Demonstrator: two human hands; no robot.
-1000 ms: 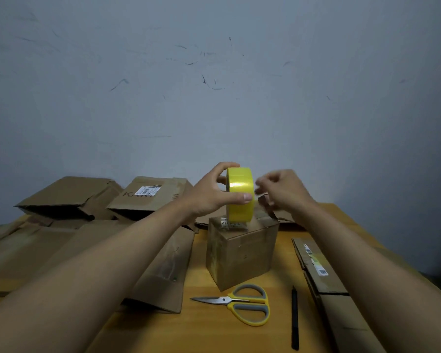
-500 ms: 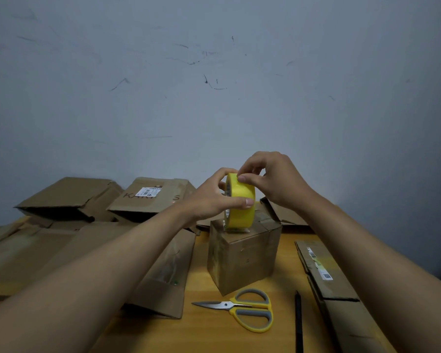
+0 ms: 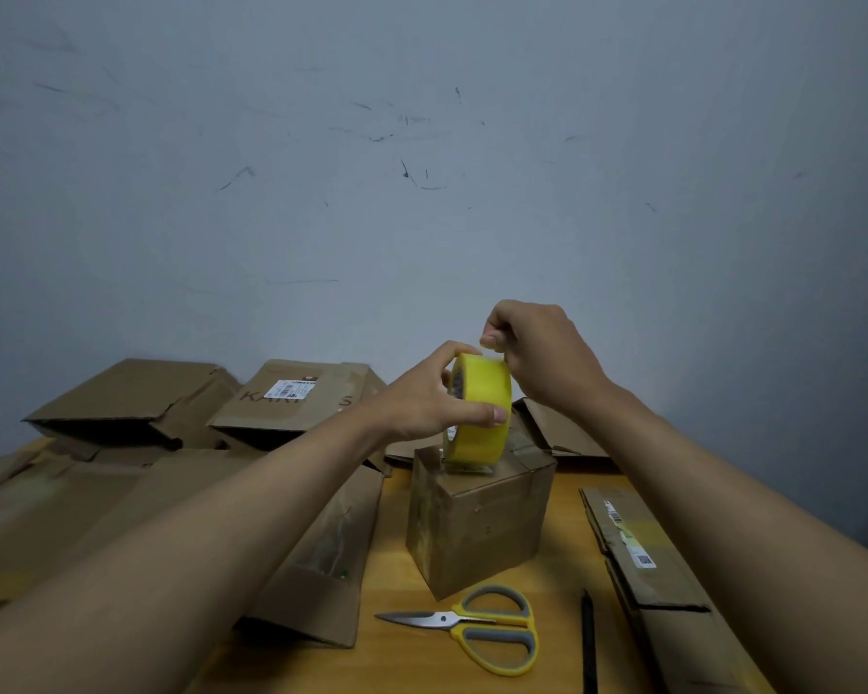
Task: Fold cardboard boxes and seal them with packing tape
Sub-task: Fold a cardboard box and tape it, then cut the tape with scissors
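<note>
A small closed cardboard box [image 3: 477, 523] stands on the wooden table [image 3: 397, 653] in the middle. A yellow roll of packing tape [image 3: 482, 423] stands on edge on the box's top. My left hand [image 3: 422, 398] grips the roll, thumb across its front face and fingers over the top. My right hand [image 3: 537, 358] is above the roll's top edge, with fingers and thumb pinched together at the tape surface. Whether a loose tape end sits between those fingers cannot be seen.
Yellow-and-grey scissors [image 3: 477, 628] and a black pen [image 3: 588, 638] lie in front of the box. Flattened cardboard boxes [image 3: 121, 493] cover the left side, two more [image 3: 301, 398] lean at the back, and a flat one [image 3: 642, 553] lies on the right. A grey wall stands behind.
My right hand rose from beside the roll to its top edge and now pinches there. My left hand kept its grip on the roll on the box.
</note>
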